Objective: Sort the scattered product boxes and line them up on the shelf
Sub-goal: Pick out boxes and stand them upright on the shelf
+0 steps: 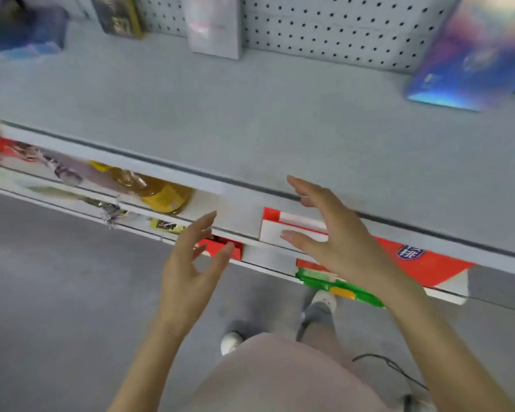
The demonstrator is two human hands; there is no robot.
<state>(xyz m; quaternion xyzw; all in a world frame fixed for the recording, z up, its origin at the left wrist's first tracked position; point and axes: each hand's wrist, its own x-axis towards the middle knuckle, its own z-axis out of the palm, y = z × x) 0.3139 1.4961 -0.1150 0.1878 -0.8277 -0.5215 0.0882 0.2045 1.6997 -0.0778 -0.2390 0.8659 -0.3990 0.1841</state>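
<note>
Bare forearms reach up from the near edge, and both hands hover with fingers spread, holding nothing: the left hand (191,263) and the right hand (324,230) are just in front of the grey shelf's (250,114) near lip. Far back on that shelf, well apart, are a dark box (118,14) at the left, a pale box (213,25) in the middle and a shiny blue box (470,55) at the right. On the level below, a red and white box (292,227) lies right of a yellow bottle (161,191).

Both bare forearms are reaching forward. The left hand (188,263) is hanging with palm turned inward, fingers loosely curved, holding nothing. The right hand (324,230) is spreading wide, thumb apart, gripping nothing, fingers extending ahead.
</note>
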